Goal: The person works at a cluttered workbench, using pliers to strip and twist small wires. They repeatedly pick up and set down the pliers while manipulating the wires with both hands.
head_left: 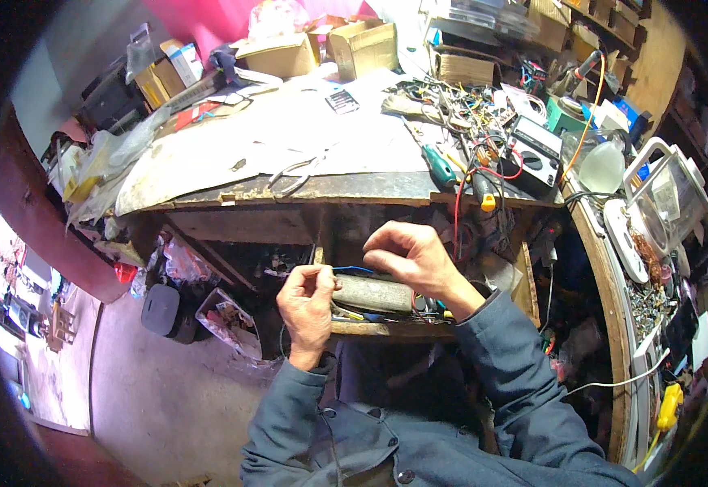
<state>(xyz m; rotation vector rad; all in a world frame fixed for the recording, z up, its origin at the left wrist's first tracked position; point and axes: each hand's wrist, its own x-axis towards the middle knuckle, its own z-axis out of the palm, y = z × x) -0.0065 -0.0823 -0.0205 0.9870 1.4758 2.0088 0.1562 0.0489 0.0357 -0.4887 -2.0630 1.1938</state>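
My left hand [307, 307] is closed, thumb and fingertips pinching a thin blue wire [351, 268]. From that pinch the wire runs right, to just under my right hand [412, 258]. My right hand's fingers are curled with the thumb drawn toward them; whether they grip the wire's end or something small is hidden. Below both hands a grey cylindrical object [376, 295] lies across a pulled-out wooden drawer [386, 328], among small tools and bits of wire. A dark cable hangs from beneath my left hand.
On the workbench [208, 166] lie pliers [293, 174], a green-handled screwdriver [438, 165], a multimeter [532, 154] with red and black leads, and a heap of wires [459, 109]. A clutter-filled side shelf stands right. A dark bin [165, 311] and a box of scraps [228, 322] are left.
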